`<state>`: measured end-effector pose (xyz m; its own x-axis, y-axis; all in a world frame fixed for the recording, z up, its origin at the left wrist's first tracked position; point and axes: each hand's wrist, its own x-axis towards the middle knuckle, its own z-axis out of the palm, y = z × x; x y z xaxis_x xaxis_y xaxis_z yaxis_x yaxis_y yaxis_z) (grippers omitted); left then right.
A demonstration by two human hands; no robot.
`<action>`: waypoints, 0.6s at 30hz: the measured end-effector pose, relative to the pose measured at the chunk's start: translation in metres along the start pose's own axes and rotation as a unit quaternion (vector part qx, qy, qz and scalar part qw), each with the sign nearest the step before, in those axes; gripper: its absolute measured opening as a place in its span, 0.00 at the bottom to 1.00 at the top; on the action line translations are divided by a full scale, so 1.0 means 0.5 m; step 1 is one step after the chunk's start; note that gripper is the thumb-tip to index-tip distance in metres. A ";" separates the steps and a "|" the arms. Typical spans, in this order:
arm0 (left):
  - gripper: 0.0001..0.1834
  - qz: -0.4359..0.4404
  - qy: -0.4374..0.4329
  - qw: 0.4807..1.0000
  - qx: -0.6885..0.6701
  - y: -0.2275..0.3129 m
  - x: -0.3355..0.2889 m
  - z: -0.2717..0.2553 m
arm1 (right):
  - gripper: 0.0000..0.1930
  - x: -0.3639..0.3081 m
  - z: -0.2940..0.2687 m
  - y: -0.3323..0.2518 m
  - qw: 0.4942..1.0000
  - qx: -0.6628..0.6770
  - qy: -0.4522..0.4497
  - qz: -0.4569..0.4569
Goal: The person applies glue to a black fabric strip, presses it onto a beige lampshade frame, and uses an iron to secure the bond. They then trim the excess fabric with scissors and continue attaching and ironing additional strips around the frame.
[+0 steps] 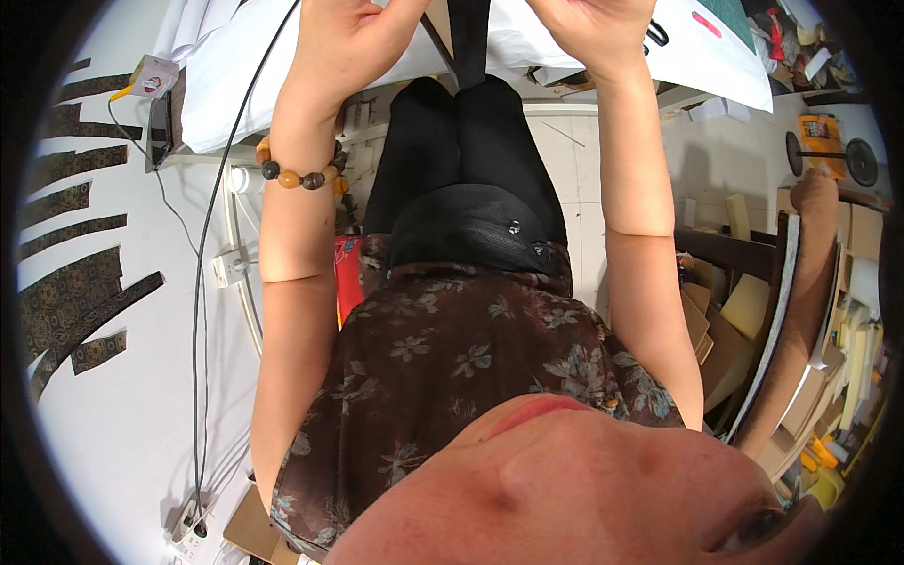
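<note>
My left hand [350, 40], with a bead bracelet [299, 175] on its wrist, is raised at the top of the view over a white sheet [235, 89] on a work table. Its thumb side reaches the edge of a black strip [468, 38] that hangs down between my hands. My right hand [595, 28] is curled over the white sheet just right of the strip, apart from it. The frame's upper edge cuts off the fingertips of both hands, so neither grip shows. Below the hands are my black trousers and flowered brown blouse.
Dark patterned cut pieces [71, 301] lie on a white surface at the left. A black cable [200, 311] runs down to a power strip [191, 523]. Stacked cardboard and foam boards [800, 320] crowd the right. A black scissors handle [656, 34] lies on the sheet.
</note>
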<state>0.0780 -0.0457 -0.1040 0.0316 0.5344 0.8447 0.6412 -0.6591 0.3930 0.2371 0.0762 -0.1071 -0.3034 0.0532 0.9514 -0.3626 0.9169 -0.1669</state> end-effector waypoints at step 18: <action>0.04 0.010 -0.012 1.000 -0.002 -0.026 -0.009 -0.004 | 0.08 0.015 -0.010 0.005 0.993 0.083 -0.063 0.060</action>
<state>0.0678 -0.0404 -0.1121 0.0629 0.5329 0.8438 0.6370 -0.6723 0.3771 0.2384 0.0811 -0.0990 -0.4569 0.0978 0.8841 -0.4542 0.8290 -0.3264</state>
